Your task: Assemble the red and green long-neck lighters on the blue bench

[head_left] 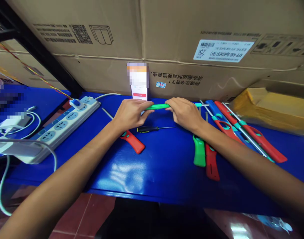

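Between my two hands a green long-nosed lighter (158,106) is held level above the blue table. My left hand (132,113) is closed on its left end. My right hand (184,112) grips it farther along, and the metal tube pokes out to the right. Below lies a screwdriver (148,129) with a black and yellow handle. A red lighter (133,142) rests under my left wrist, partly covered by it. Near my right forearm are another green lighter (199,154) and a dark red lighter (212,166), their upper parts partly hidden.
At the right several red and blue lighters (263,142) lie in a pile beside a yellow-taped package (276,106). A phone (139,81) leans on the large cardboard box (172,30) behind. A power strip (64,124) with plugs and cables (37,122) occupies the left.
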Action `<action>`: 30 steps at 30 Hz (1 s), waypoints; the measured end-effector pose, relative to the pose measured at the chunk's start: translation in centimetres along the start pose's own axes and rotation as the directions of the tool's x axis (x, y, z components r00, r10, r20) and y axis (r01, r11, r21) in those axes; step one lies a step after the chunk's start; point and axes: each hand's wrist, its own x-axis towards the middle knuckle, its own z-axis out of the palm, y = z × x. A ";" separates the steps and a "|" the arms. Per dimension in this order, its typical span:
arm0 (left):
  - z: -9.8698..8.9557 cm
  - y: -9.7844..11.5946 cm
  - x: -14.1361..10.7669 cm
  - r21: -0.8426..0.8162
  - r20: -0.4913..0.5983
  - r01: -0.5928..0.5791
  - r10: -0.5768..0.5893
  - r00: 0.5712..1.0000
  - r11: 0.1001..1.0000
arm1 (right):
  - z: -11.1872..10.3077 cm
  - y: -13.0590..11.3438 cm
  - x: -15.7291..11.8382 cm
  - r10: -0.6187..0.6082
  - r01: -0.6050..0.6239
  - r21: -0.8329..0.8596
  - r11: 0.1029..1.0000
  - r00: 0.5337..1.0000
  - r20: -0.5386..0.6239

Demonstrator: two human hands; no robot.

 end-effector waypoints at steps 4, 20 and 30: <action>-0.3 0.8 0.4 0.044 0.032 -0.078 0.076 0.997 0.996 | 0.0 0.1 -0.1 -0.020 0.019 0.033 0.999 1.000 0.019; -0.8 2.2 0.8 0.085 0.064 -0.246 0.241 0.968 0.965 | -0.2 -0.1 -0.5 -0.112 0.106 0.079 0.991 0.991 0.079; -0.2 1.3 1.0 0.032 0.171 -0.101 0.094 0.981 0.994 | 0.4 0.8 -0.4 -0.043 0.032 0.116 0.993 0.995 0.090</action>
